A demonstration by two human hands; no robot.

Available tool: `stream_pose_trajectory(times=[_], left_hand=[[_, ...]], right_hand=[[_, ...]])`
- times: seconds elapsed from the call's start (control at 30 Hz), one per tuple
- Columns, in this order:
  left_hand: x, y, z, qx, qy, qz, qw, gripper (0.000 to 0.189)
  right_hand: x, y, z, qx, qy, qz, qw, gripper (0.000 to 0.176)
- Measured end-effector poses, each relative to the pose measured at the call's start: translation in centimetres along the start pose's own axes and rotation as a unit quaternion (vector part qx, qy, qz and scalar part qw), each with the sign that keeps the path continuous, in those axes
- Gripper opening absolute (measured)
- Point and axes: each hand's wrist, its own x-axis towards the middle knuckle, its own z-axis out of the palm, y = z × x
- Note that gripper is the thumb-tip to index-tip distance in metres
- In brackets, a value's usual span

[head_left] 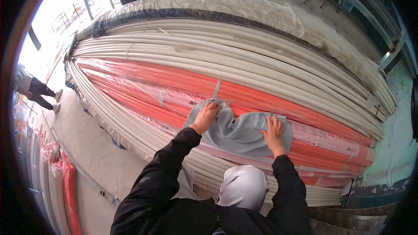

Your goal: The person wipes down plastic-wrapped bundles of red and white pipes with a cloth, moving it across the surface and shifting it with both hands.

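A grey cloth point(237, 135) lies bunched and creased across bundles of red pipes point(174, 77) wrapped in clear plastic. On the cloth's left part rests my left hand point(206, 117), its fingers bent onto the fabric; whether they pinch it is hard to tell. My right hand point(274, 134) lies on the cloth's right part with its fingers apart. Between the two hands the cloth forms a raised fold.
Long white pipes point(209, 45) run beyond and in front of the red ones. A plastic-covered stack point(244, 6) lies behind them. At the far left a person point(32, 88) stands on the floor, near more wrapped pipes point(48, 165). A green wall point(398, 126) stands at the right.
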Motion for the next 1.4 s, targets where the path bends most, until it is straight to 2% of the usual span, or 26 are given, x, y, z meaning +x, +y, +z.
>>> stream_pose_trajectory(times=[0.03, 0.07, 0.1, 0.13, 0.17, 0.23, 0.33, 0.37, 0.43, 0.47, 0.53, 0.57, 0.63, 0.67, 0.73, 0.87, 0.97, 1.0, 1.1, 1.17, 1.23, 1.3, 1.37, 1.4], left_hand=[[-0.8, 0.2, 0.3, -0.016, 0.026, -0.010, 0.999, 0.051], [-0.9, 0.1, 1.1, -0.060, 0.070, -0.030, 0.995, 0.040], [-0.7, -0.3, 1.2, -0.062, 0.056, -0.043, 0.996, 0.040], [-0.7, -0.7, 1.3, -0.065, 0.041, -0.055, 0.996, 0.039], [-0.6, -1.1, 1.3, -0.068, 0.026, -0.066, 0.995, 0.038], [0.6, -0.9, 0.1, -0.090, 0.080, -0.110, 0.987, 0.037], [4.0, -0.7, -2.6, -0.055, 0.158, -0.139, 0.976, 0.031], [5.2, -0.7, -3.2, -0.031, 0.186, -0.146, 0.971, 0.028], [7.5, -0.6, -3.8, -0.047, 0.222, -0.143, 0.963, 0.035], [8.2, -0.5, -3.7, -0.054, 0.239, -0.144, 0.959, 0.039], [8.8, -0.2, -2.6, -0.053, 0.188, -0.151, 0.969, 0.047], [9.0, 0.0, -2.0, -0.052, 0.163, -0.155, 0.973, 0.051], [7.5, -0.6, 0.1, 0.060, 0.101, -0.076, 0.990, 0.059], [6.8, -1.2, 1.2, 0.115, 0.070, -0.034, 0.990, 0.063], [6.7, -1.4, 1.8, 0.129, 0.049, -0.043, 0.989, 0.062], [6.4, -1.4, 2.0, 0.151, 0.025, -0.041, 0.987, 0.060], [6.8, -1.0, 1.8, 0.178, 0.020, -0.031, 0.983, 0.060], [6.7, -1.3, 1.8, 0.187, 0.014, -0.027, 0.982, 0.060], [6.6, -2.4, 1.8, 0.192, 0.004, -0.014, 0.981, 0.065], [6.5, -2.3, 1.3, 0.203, -0.001, -0.015, 0.979, 0.067], [6.7, -1.3, 0.8, 0.222, -0.010, -0.018, 0.975, 0.066], [6.7, -1.0, 1.2, 0.239, 0.010, -0.023, 0.971, 0.066], [7.0, -0.4, 1.2, 0.242, -0.003, -0.047, 0.969, 0.065], [6.9, -0.5, 1.5, 0.250, 0.023, -0.044, 0.967, 0.060]], right_hand=[[-0.8, -0.2, 1.0, 0.005, 0.028, 0.006, 1.000, 0.066], [-1.5, -0.4, 1.9, 0.009, 0.054, 0.012, 0.998, 0.065], [-1.6, -0.6, 2.3, 0.013, 0.080, 0.018, 0.997, 0.064], [-1.7, -0.7, 2.4, 0.046, 0.082, 0.026, 0.995, 0.053], [-1.4, -0.4, 2.6, 0.061, 0.085, 0.021, 0.994, 0.050], [-1.1, 1.3, 3.4, 0.086, 0.092, 0.019, 0.992, 0.043], [0.2, 2.3, 3.8, 0.220, 0.144, 0.105, 0.959, 0.040], [0.8, 2.3, 3.3, 0.232, 0.205, 0.125, 0.943, 0.041], [2.9, 0.3, 0.4, 0.253, 0.320, 0.159, 0.899, 0.042], [3.8, 0.1, 0.0, 0.235, 0.338, 0.156, 0.898, 0.042], [4.9, -0.2, -0.3, 0.198, 0.370, 0.151, 0.895, 0.044], [5.4, -0.4, 0.7, 0.138, 0.313, 0.138, 0.930, 0.044], [6.6, -0.8, 3.0, 0.013, 0.191, 0.113, 0.975, 0.046], [6.7, -0.9, 3.4, 0.023, 0.167, 0.093, 0.981, 0.047], [6.8, -1.3, 3.5, 0.043, 0.116, 0.053, 0.991, 0.048], [7.5, -2.9, 3.9, -0.005, 0.101, -0.009, 0.995, 0.047], [8.0, -3.3, 3.8, 0.021, 0.087, -0.074, 0.993, 0.046], [7.9, -3.1, 4.0, 0.040, 0.109, -0.083, 0.990, 0.053], [7.8, 0.4, 5.6, 0.085, 0.092, -0.044, 0.991, 0.055], [6.8, 1.4, 2.1, -0.109, 0.046, -0.044, 0.992, 0.050], [5.1, 3.2, 0.4, -0.170, 0.056, 0.000, 0.984, 0.056], [3.8, 4.2, -1.4, -0.208, 0.052, 0.077, 0.974, 0.057], [3.1, 4.9, -2.2, -0.189, 0.044, 0.168, 0.967, 0.056], [3.1, 4.9, -2.4, -0.179, 0.040, 0.214, 0.959, 0.055]])
